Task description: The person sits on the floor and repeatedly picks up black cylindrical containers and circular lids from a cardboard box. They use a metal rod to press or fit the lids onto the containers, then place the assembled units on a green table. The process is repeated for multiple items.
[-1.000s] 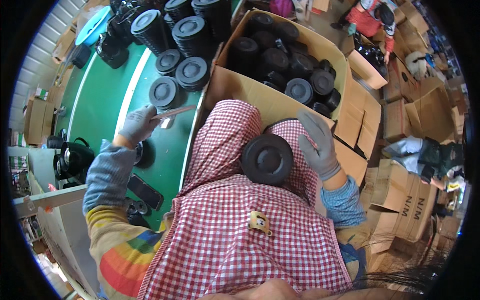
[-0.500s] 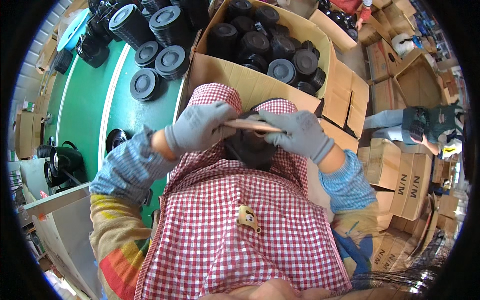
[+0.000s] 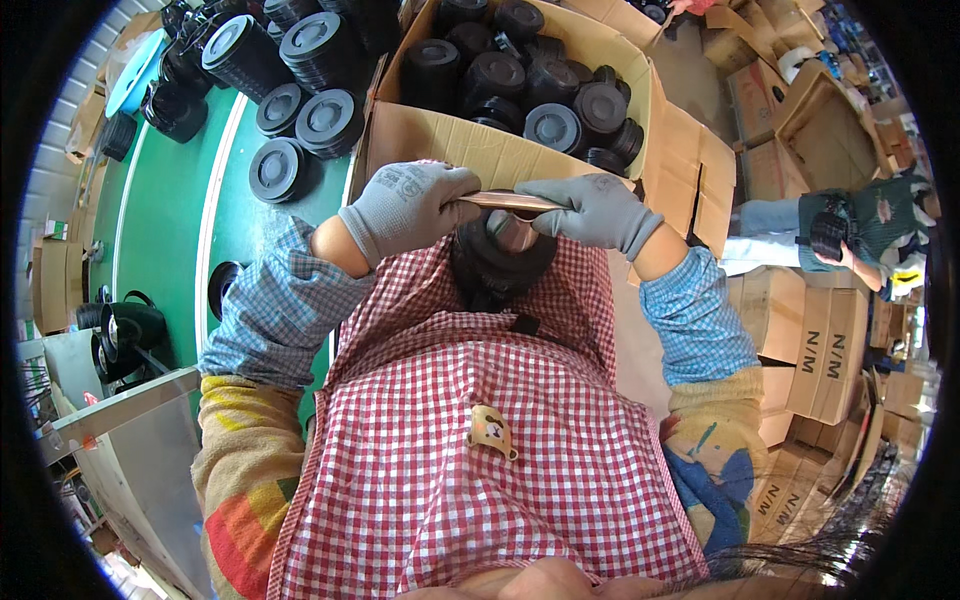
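Left hand and right hand, both gloved, pinching opposite ends of a thin copper-coloured strip over a black round part on the lap. Strip not yet seated. Far: cardboard box full of similar parts; stacks on green desk, left.

Left hand, grey glove: closed on one end of a thin brown strip. Right hand, grey glove: pinching the other end. Strip held level just above a round black part resting on a red-checked apron. Cardboard box, open, directly beyond the hands: filled with black round parts. Green bench, at left: stacks of black lids. Right side: more cardboard cartons; another person, seated low among them.
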### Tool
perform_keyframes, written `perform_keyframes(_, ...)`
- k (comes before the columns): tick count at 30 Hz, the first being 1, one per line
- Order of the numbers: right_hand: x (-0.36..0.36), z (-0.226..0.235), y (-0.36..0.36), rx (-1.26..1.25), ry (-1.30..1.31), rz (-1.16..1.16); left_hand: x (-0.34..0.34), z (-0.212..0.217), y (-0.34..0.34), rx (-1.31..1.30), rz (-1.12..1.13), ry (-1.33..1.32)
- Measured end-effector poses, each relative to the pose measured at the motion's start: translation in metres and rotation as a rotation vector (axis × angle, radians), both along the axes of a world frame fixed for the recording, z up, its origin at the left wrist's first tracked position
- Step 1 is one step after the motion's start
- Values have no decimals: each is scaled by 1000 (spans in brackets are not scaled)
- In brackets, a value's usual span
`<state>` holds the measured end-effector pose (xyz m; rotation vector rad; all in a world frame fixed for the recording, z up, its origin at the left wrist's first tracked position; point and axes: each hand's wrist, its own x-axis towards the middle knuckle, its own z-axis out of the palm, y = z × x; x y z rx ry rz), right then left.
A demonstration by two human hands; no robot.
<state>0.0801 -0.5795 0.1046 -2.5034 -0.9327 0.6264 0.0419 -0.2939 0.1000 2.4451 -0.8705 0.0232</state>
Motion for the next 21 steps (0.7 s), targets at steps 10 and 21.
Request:
perform_keyframes(10, 42, -19, 3, 83, -304, 296, -45, 43, -35, 184, 84, 223)
perform_keyframes(21, 46, 0, 17, -321, -130, 431, -21, 19, -25, 212, 25, 316)
